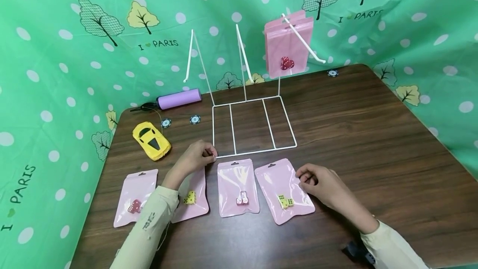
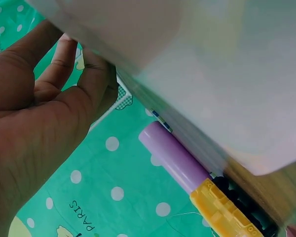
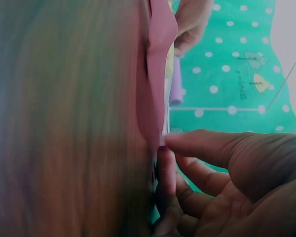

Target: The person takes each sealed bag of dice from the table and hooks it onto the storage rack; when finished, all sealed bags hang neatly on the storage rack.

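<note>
My left hand (image 1: pixel 195 159) reaches to the front left corner of a white wire display rack (image 1: pixel 257 152). Its thumb and fingers pinch the wire there. Under that forearm lies a pink pouch with yellow dice (image 1: pixel 189 197), its top covered by the hand; it looms blurred in the left wrist view. With the thumb and a finger, my right hand (image 1: pixel 321 184) pinches the right edge of another pink pouch with yellow dice (image 1: pixel 274 182). Between these two lies a pouch with clear pinkish dice (image 1: pixel 237 177). A pouch with red dice (image 1: pixel 140 182) lies far left.
Pink pouches (image 1: pixel 289 45) hang from the rack's right hook; the front one shows red dice. The other hooks (image 1: pixel 188 55) carry nothing. A yellow toy car (image 1: pixel 151 141), a purple cylinder (image 1: pixel 179 99) and poker chips (image 1: pixel 195 119) lie behind left. A black object (image 1: pixel 358 254) lies by the right sleeve.
</note>
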The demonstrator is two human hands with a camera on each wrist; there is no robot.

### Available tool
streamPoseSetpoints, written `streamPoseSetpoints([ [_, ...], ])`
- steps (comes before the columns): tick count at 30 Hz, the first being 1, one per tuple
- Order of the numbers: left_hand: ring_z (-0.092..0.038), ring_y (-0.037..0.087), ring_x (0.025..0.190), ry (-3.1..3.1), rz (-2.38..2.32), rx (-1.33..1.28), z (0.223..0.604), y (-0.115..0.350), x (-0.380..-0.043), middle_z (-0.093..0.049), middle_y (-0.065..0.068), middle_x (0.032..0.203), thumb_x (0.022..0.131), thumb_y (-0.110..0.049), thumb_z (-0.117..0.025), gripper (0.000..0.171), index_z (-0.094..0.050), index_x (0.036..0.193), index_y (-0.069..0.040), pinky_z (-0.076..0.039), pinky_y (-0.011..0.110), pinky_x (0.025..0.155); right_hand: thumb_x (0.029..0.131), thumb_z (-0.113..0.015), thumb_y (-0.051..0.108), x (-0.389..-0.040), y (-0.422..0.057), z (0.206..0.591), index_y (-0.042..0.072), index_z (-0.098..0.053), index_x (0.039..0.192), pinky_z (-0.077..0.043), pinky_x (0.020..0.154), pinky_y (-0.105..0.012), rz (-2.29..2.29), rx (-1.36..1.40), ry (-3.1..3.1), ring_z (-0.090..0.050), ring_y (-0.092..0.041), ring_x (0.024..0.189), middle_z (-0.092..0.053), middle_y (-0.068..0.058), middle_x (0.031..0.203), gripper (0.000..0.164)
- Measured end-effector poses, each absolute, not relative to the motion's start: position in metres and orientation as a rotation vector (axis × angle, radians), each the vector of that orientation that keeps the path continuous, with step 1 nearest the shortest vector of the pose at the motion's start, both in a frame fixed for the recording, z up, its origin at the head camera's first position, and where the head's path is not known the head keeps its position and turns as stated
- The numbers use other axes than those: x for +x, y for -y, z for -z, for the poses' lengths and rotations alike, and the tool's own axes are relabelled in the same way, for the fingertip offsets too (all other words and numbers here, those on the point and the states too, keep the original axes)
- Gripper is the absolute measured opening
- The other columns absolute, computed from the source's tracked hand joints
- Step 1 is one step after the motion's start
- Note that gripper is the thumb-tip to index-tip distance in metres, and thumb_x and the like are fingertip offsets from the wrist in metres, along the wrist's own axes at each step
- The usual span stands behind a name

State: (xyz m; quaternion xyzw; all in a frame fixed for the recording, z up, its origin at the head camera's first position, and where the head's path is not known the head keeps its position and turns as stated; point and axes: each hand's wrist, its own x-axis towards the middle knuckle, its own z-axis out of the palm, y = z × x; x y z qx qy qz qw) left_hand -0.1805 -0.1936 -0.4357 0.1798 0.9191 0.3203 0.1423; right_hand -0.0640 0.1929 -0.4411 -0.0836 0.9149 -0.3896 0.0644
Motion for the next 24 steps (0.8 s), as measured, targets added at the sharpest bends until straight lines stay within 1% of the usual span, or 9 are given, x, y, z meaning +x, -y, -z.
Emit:
streamPoseSetpoints([
  [4,-0.062,0.018,0.084,-2.652,-0.912,0.525,0.436,0.194,-0.180,-0.064,0.008,0.093,0.096,0.002,-0.075,0.006,-0.074,0.093,-0.003,-0.052,0.030,0.074,0.088,-0.073,-0.003,-0.061,-0.185,0.442,0.012,-0.078,0.099,-0.045,0.068,-0.026,1.176,-0.292,-2.760,-0.054,-0.006,0.075,-0.064,0.009,0.082,0.019],
  [9,-0.062,0.018,0.083,-2.656,-0.924,0.537,0.435,0.194,-0.180,-0.064,0.008,0.092,0.096,0.003,-0.075,0.007,-0.073,0.092,-0.003,-0.052,0.031,0.073,0.085,-0.069,-0.007,-0.060,-0.181,0.440,0.012,-0.078,0.097,-0.046,0.066,-0.025,1.228,-0.307,-2.786,-0.055,-0.004,0.073,-0.064,0.008,0.083,0.023],
  [14,-0.062,0.019,0.085,-2.655,-0.927,0.545,0.434,0.194,-0.179,-0.063,0.009,0.093,0.097,0.002,-0.074,0.007,-0.073,0.092,-0.003,-0.052,0.031,0.074,0.085,-0.068,-0.009,-0.060,-0.188,0.439,0.011,-0.075,0.097,-0.044,0.062,-0.023,1.318,-0.293,-2.792,-0.051,-0.003,0.067,-0.066,0.003,0.088,0.025],
  [19,-0.063,0.019,0.087,-2.654,-0.909,0.541,0.433,0.194,-0.179,-0.063,0.009,0.095,0.097,0.000,-0.074,0.004,-0.074,0.094,-0.003,-0.053,0.031,0.075,0.089,-0.068,-0.012,-0.066,-0.199,0.435,0.010,-0.074,0.099,-0.044,0.058,-0.024,1.369,-0.361,-2.870,-0.047,-0.001,0.062,-0.070,-0.005,0.098,0.025],
  [21,-0.063,0.019,0.087,-2.655,-0.912,0.539,0.433,0.194,-0.179,-0.063,0.009,0.095,0.096,0.001,-0.075,0.005,-0.073,0.094,-0.003,-0.053,0.031,0.075,0.090,-0.068,-0.014,-0.070,-0.203,0.431,0.009,-0.074,0.101,-0.046,0.057,-0.022,1.388,-0.420,-2.923,-0.049,0.000,0.064,-0.070,-0.006,0.101,0.026],
  [24,-0.063,0.018,0.086,-2.652,-0.920,0.537,0.434,0.194,-0.179,-0.063,0.009,0.094,0.096,0.003,-0.075,0.007,-0.073,0.093,-0.003,-0.052,0.030,0.074,0.088,-0.068,-0.019,-0.076,-0.206,0.423,0.007,-0.075,0.104,-0.051,0.063,-0.016,1.436,-0.525,-2.982,-0.057,-0.001,0.077,-0.070,-0.006,0.104,0.031],
])
